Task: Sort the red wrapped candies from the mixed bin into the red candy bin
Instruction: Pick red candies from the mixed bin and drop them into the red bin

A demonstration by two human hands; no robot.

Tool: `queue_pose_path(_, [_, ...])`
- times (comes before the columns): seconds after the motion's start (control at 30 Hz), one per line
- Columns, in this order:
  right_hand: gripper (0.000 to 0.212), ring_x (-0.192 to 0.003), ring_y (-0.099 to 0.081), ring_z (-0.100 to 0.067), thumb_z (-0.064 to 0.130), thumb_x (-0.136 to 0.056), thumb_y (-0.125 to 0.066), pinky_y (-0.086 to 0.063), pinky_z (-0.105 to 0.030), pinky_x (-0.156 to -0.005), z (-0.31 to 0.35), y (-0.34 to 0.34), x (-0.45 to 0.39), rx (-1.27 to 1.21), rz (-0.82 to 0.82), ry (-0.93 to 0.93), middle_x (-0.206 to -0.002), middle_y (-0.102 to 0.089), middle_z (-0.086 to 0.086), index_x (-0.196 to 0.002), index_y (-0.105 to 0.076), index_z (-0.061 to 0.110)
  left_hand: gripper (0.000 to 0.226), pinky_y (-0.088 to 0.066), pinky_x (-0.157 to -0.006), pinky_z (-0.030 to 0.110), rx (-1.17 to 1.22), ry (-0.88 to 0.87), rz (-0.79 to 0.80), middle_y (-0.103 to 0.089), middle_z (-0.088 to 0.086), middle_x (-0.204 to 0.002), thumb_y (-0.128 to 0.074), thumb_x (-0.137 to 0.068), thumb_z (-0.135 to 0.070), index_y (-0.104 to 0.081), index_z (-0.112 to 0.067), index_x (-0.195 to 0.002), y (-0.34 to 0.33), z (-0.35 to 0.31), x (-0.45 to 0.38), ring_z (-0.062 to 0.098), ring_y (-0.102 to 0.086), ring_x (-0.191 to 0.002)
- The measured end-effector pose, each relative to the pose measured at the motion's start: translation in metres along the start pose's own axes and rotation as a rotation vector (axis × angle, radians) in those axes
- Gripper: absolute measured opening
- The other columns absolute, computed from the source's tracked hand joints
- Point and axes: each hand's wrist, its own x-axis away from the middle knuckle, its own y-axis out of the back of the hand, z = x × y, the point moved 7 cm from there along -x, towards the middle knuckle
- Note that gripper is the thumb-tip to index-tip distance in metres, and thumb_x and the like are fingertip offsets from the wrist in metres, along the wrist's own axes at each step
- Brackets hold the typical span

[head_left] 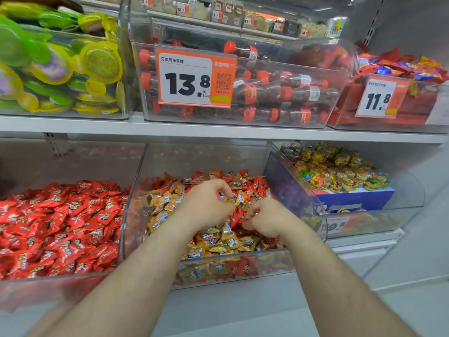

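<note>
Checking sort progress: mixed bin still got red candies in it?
Yes. Red wrapped candies lie among gold ones in the mixed bin, around both hands.

Both hands reach into the mixed bin point(136, 203): the left hand point(206, 203) and right hand point(264, 218) curl fingers among red candies point(257, 188). Left of it sits the red candy bin point(73, 285).

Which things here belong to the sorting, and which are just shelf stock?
Job: clear mixed bin of red and gold wrapped candies; clear bin of red wrapped candies; left hand; right hand.
Not job: cola-bottle candy bin; green and yellow packs; colourful round candies.
</note>
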Motion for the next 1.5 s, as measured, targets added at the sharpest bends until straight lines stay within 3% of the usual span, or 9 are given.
queue_pose_path(0.2, [0.024, -0.045, -0.036, -0.012, 0.025, -0.093, -0.063, -0.026, -0.023, -0.044, -0.033, 0.029, 0.022, -1.057, -0.068, -0.213, -0.057, -0.042, 0.000, -0.073, -0.052, 0.016, 0.048, -0.051, -0.078, 0.033, -0.629, -0.072, 0.101, -0.062, -0.003, -0.121, -0.062, -0.088, -0.040, -0.050, -0.037, -0.134, -0.039, -0.003, -0.011, 0.023, -0.060, -0.107])
queue_pose_path(0.47, [0.025, -0.042, -0.057, -0.013, 0.026, -0.096, -0.054, -0.039, -0.015, -0.032, -0.018, 0.017, 0.036, -1.708, 0.168, -0.379, -0.075, -0.066, -0.012, -0.095, -0.057, 0.001, 0.018, -0.043, -0.055, 0.031, -0.721, 0.003, 0.033, -0.065, -0.002, -0.092, -0.060, -0.090, -0.012, -0.067, -0.025, -0.101, -0.052, 0.002, -0.026, 0.021, -0.063, -0.081])
queue_pose_path(0.67, [0.023, -0.047, -0.060, -0.014, 0.025, -0.099, -0.048, -0.043, -0.015, -0.037, -0.004, 0.022, 0.035, -1.795, 0.140, -0.313, -0.080, -0.071, -0.014, -0.104, -0.062, 0.008, 0.011, -0.043, -0.053, 0.024, 0.026, -0.057, -0.038, -0.064, -0.014, -0.082, -0.061, -0.092, -0.028, -0.070, -0.027, -0.086, -0.010, -0.007, -0.009, 0.010, -0.059, -0.058])
queue_pose_path(0.8, [0.042, -0.062, -0.068, -0.029, 0.038, -0.100, -0.044, -0.051, -0.023, -0.040, 0.023, 0.019, 0.040, -1.793, 0.223, -0.277, -0.100, -0.070, -0.025, -0.111, -0.065, 0.002, 0.022, -0.028, -0.041, 0.020, 0.818, 0.148, 0.002, -0.050, -0.003, -0.067, -0.058, -0.091, -0.018, -0.065, -0.023, -0.070, 0.034, 0.005, 0.015, 0.012, -0.041, -0.055])
queue_pose_path(0.93, [0.046, -0.074, -0.070, -0.038, 0.039, -0.101, -0.041, -0.053, -0.030, -0.039, 0.059, 0.006, 0.050, -1.706, 0.331, -0.228, -0.104, -0.067, -0.027, -0.106, -0.066, 0.000, 0.013, -0.021, -0.033, 0.014, 1.341, 0.296, 0.058, -0.052, 0.007, -0.066, -0.049, -0.084, -0.014, -0.054, -0.012, -0.072, 0.071, 0.024, 0.044, 0.017, -0.048, -0.054])
queue_pose_path(1.2, [0.044, -0.060, -0.069, -0.037, 0.039, -0.100, -0.044, -0.053, -0.030, -0.036, 0.155, -0.044, 0.077, -1.508, 0.474, -0.201, -0.092, -0.066, -0.025, -0.102, -0.063, 0.000, 0.016, -0.039, -0.036, 0.015, 1.750, 0.391, -0.116, -0.069, 0.021, -0.088, -0.045, -0.089, -0.014, -0.058, -0.008, -0.096, 0.133, 0.094, 0.090, 0.035, -0.069, -0.075])
queue_pose_path(1.37, [0.042, -0.099, -0.060, -0.047, 0.034, -0.101, -0.047, -0.056, -0.041, -0.042, 0.210, -0.070, 0.084, -1.471, 0.478, -0.226, -0.114, -0.057, -0.032, -0.107, -0.061, -0.006, 0.037, -0.056, -0.073, 0.050, 1.816, 0.395, -0.263, -0.057, 0.031, -0.126, -0.039, -0.102, -0.029, -0.055, 0.002, -0.113, 0.154, 0.139, 0.098, 0.047, -0.055, -0.118])
queue_pose_path(1.43, [0.041, -0.112, -0.055, -0.046, 0.031, -0.101, -0.049, -0.060, -0.049, -0.056, 0.225, -0.076, 0.077, -1.493, 0.441, -0.238, -0.124, -0.052, -0.032, -0.111, -0.058, -0.008, 0.041, -0.048, -0.093, 0.052, 1.797, 0.391, -0.316, -0.055, 0.029, -0.124, -0.037, -0.102, -0.034, -0.053, 0.001, -0.116, 0.162, 0.155, 0.099, 0.044, -0.052, -0.122])
queue_pose_path(1.5, [0.044, -0.115, -0.051, -0.046, 0.030, -0.100, -0.051, -0.055, -0.058, -0.074, 0.235, -0.082, 0.069, -1.526, 0.399, -0.255, -0.129, -0.049, -0.030, -0.119, -0.053, -0.009, 0.044, -0.044, -0.090, 0.047, 1.737, 0.379, -0.342, -0.056, 0.024, -0.107, -0.036, -0.100, -0.041, -0.051, -0.005, -0.120, 0.169, 0.168, 0.100, 0.038, -0.055, -0.108])
